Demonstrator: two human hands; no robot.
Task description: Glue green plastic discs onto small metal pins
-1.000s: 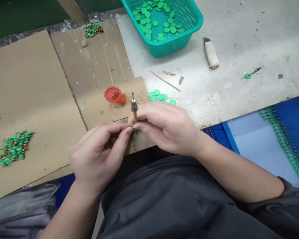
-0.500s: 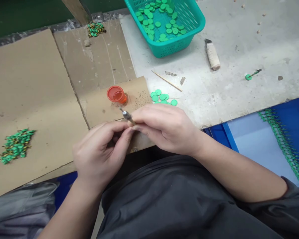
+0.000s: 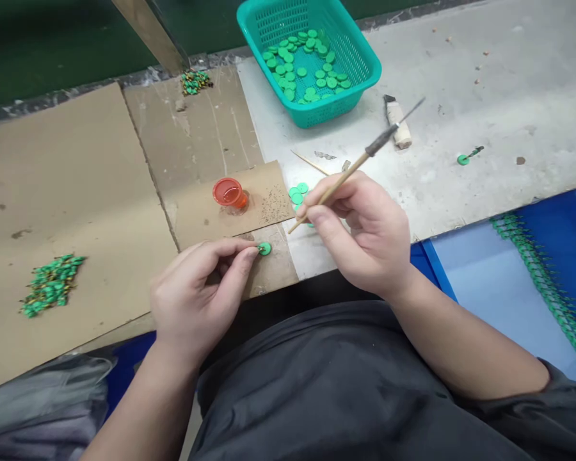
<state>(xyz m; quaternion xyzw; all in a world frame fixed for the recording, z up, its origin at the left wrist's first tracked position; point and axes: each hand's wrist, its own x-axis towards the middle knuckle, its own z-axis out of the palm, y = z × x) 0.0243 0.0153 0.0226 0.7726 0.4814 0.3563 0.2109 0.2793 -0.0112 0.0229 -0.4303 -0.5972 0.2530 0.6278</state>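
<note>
My left hand (image 3: 201,288) pinches a small piece with a green disc (image 3: 265,248) on its end, over the table's front edge. Between the thumb and fingers of my right hand (image 3: 360,234) is a thin wooden stick tool (image 3: 344,176), its dark wrapped part and fine metal tip pointing up and to the right. Loose green discs (image 3: 296,197) lie just beyond my right hand, which partly hides them. A red cup (image 3: 230,193) with liquid in it stands on cardboard, beyond my left hand.
A teal basket (image 3: 333,112) of green discs stands at the back. Green and yellow pieces (image 3: 52,285) are heaped at left, with a smaller heap (image 3: 195,82) behind. A wrapped blade tool (image 3: 398,125) and one green piece (image 3: 463,159) lie at right.
My right hand has moved right, away from my left hand, and the stick tool now slants up to the right. The green disc at my left fingertips has come into view.
</note>
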